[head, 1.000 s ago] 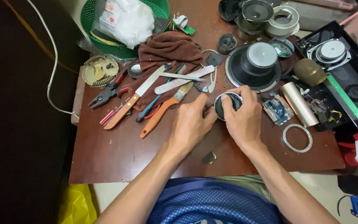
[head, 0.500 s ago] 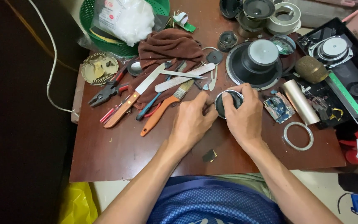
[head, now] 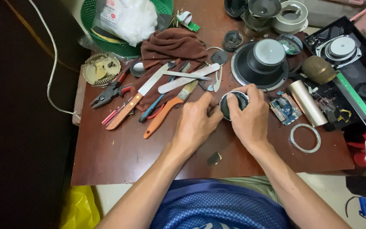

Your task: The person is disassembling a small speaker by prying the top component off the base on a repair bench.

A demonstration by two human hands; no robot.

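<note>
Black and round, a small speaker unit (head: 234, 104) is held just above the wooden table (head: 119, 157), near its middle. It is clamped between both hands: left hand (head: 198, 123) fingers pressed against its left edge, right hand (head: 250, 116) fingers curled over the top. Just beside it lie a blue circuit board (head: 285, 109), a large speaker cone (head: 262, 63) and an orange-handled brush (head: 170, 108). A slip is judged possible; the unit could strike the board if grip loosens.
</note>
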